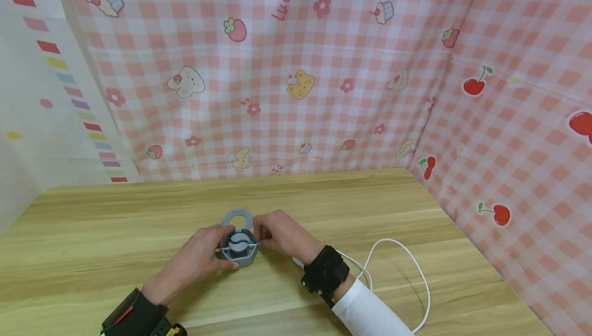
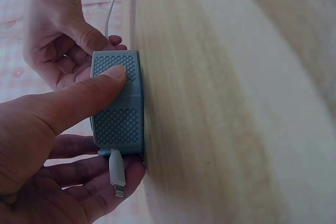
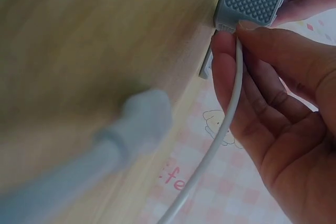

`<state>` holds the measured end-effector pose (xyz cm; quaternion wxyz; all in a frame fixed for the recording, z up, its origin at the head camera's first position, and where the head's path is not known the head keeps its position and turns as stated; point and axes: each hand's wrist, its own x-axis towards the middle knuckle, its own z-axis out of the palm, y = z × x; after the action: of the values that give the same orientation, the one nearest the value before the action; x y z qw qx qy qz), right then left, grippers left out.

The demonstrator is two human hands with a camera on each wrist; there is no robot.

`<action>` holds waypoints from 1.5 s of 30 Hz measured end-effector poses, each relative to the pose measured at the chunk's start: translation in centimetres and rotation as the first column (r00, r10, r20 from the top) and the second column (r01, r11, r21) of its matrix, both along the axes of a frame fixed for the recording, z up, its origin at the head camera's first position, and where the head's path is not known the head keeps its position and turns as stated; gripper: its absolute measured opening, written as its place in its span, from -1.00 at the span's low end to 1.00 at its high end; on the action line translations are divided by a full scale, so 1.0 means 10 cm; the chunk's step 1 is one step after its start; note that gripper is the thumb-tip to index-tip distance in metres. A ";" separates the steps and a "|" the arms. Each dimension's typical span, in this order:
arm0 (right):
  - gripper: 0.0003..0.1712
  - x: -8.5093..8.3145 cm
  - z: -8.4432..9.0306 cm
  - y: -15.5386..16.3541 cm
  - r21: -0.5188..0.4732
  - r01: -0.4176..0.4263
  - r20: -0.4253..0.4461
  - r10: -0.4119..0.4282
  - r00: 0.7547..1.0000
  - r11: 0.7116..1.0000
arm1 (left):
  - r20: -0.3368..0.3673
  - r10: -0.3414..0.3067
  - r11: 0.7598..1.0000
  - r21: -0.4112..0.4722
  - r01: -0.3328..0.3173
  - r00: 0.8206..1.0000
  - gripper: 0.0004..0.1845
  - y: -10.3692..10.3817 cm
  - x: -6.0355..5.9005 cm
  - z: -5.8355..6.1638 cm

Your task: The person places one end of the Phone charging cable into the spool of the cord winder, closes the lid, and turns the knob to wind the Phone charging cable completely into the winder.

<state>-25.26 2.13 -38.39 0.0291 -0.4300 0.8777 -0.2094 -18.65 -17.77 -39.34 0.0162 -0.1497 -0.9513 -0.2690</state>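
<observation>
A grey hexagonal cable winder (image 1: 246, 261) sits on the table with its ring-shaped lid (image 1: 226, 218) swung open behind it. My left hand (image 1: 196, 250) grips the winder from the left, thumb on the textured near side (image 2: 118, 127). A white charging cable (image 3: 216, 141) crosses the winder through the curved slot in its round core (image 1: 239, 247). One cable plug (image 2: 117, 174) with a bare metal tip sticks out on the left side, by my left fingers. My right hand (image 1: 284, 234) pinches the cable close against the winder's right side.
The cable's loose length (image 1: 427, 284) loops over the wooden table (image 1: 370, 202) to the right of my right forearm. Its other plug (image 3: 149, 116) lies near my right wrist. Pink checked cloth (image 1: 277, 120) hangs behind and along the right side.
</observation>
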 end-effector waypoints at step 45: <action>-0.96 0.00 0.08 0.08 0.094 0.030 0.077 -0.037 0.996 0.995 | 0.020 0.026 0.999 0.019 -0.026 0.999 -0.39 0.01 0.01 -0.01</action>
<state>-25.29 2.94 -37.64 0.0801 -0.4048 0.8917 -0.1858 -18.59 -17.67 -39.42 0.0119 -0.1347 -0.9506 -0.2793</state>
